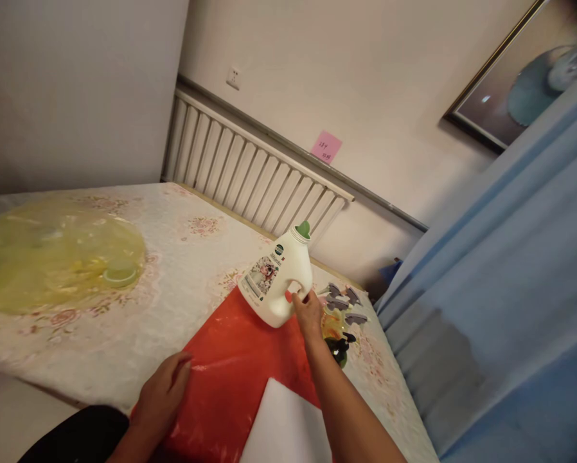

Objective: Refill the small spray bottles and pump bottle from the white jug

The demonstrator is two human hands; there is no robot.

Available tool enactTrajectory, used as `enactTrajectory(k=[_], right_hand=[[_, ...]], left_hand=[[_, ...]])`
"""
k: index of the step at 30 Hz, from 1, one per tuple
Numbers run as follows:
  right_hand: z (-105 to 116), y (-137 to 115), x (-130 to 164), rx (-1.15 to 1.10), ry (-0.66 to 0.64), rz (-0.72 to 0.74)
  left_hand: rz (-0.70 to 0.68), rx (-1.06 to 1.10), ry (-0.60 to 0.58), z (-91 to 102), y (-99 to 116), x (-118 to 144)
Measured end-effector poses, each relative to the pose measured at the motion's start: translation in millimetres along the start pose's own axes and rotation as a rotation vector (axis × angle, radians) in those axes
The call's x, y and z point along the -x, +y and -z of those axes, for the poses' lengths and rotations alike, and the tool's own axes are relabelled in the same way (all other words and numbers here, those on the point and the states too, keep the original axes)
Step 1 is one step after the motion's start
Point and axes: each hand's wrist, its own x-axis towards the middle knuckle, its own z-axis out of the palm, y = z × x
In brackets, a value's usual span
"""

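I have one white jug [276,283] in my right hand [309,313], fingers curled through its handle and clenched there; it tilts with its green cap [303,229] pointing up and away from me, its base hanging just over the far edge of the red bag [235,379]. The jug carries one printed label on the side facing left. My left hand [162,393] lies flat and loose on the near left edge of that red bag, fingers spread, gripping nothing. One white sheet [286,427] overlaps the bag's near corner, between my two forearms. Just past my right hand I count about four grey clips [342,301] scattered on the cloth, and beside them one yellowish item and one dark item that I cannot make out. All of this sits on one table under a pale floral cloth [182,257]. Well off to the left on the same cloth lies one crumpled yellow bag [52,254] with a round pale green lid [119,275] resting on it. Behind the table runs one white radiator [250,173], with one wall socket [232,78] above its left end and one pink note [326,146] stuck to the wall. One framed picture [520,83] hangs at upper right, and a blue curtain [500,289] fills the right side.
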Motion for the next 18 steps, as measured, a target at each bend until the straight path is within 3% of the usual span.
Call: enactTrajectory(k=[10,18], right_hand=[[14.9,-6.6,73.1,-0.063,-0.080,0.052],[13.2,-6.9,111.3,-0.100,-0.188,0.062]], left_hand=[[-0.059,-0.003,0.019,1.1,7.0,5.1],[-0.244,-0.069,0.041,-9.4,8.0,29.7]])
